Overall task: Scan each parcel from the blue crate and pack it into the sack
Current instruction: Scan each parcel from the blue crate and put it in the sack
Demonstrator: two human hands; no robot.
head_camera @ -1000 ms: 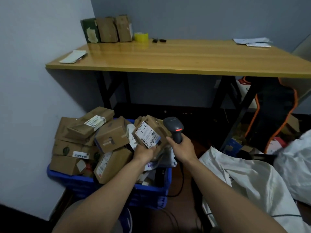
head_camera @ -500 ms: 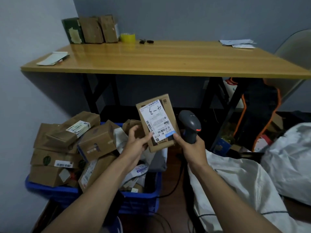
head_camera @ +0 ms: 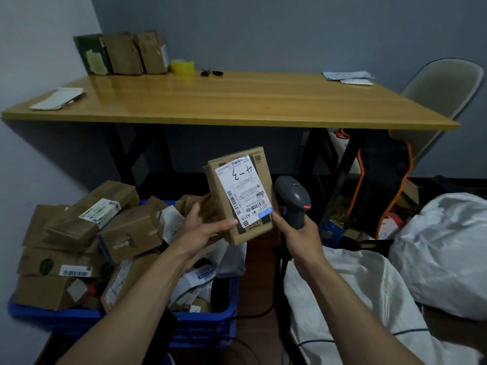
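Note:
My left hand [head_camera: 204, 225] grips a small cardboard parcel [head_camera: 224, 196] by its lower left edge, holding it upright in front of me with its white shipping label facing me. My right hand [head_camera: 296, 234] grips the handle of a dark handheld scanner [head_camera: 292, 197], and its thumb touches the parcel's lower right corner. The scanner head sits just right of the parcel. The blue crate [head_camera: 200, 330] at lower left is heaped with several cardboard parcels [head_camera: 129, 233]. The white sack [head_camera: 350, 293] lies crumpled at lower right.
A wooden table [head_camera: 237, 101] stands ahead, with boxes [head_camera: 123, 54], a yellow tape roll [head_camera: 182, 66] and papers [head_camera: 56, 98] on it. A beige chair [head_camera: 442, 88] is at the right. Another white sack [head_camera: 448, 254] lies far right. The scanner cable [head_camera: 253, 314] trails on the floor.
My left hand lifted the parcel out of the crate and turned its label up toward me. The right hand with the scanner rose beside it and its thumb came onto the parcel's corner.

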